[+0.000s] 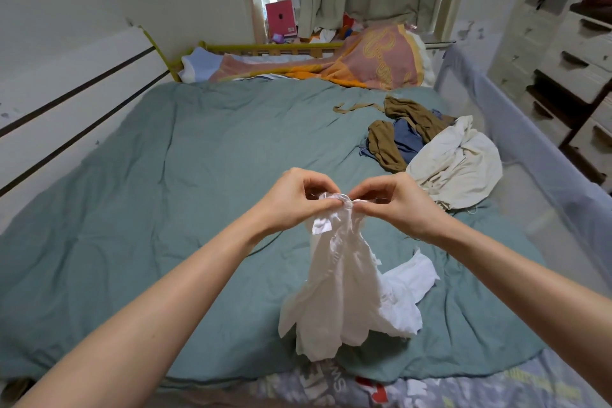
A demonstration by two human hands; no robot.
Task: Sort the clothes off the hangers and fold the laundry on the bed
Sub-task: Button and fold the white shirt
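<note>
1. White garment (334,278), the piece being handled: I am holding it up over the near half of the bed (165,175), its top edge bunched between my two hands and its body hanging straight down. Its hem is trailing on the green cover near the bed's near edge, and a loose flap is lying out to the right of it.

2. Left hand (291,200): fingers are curling in and pinching the gathered top edge from the left side. A small white label is showing just below this grip.

3. Right hand (394,205): fingers are likewise curling in and pinching the same edge from the right, fingertips almost touching those of the left hand.

4. Governing relation: the garment's long axis is running vertically, from the pinch down to the cover, and both hands are sitting together at its one upper end, equally near. In my judgement, the coming move is calling for the hands to travel apart along the top edge, so that the cloth spreads widthwise before being laid flat.

5. Unsorted pile (440,149): cream, olive-brown and blue clothes are lying heaped toward the bed's right edge, well apart from the held garment and beyond my right hand.

6. Pink patterned blanket (364,56): it is lying crumpled along the far edge of the bed, clear of the work.
</note>
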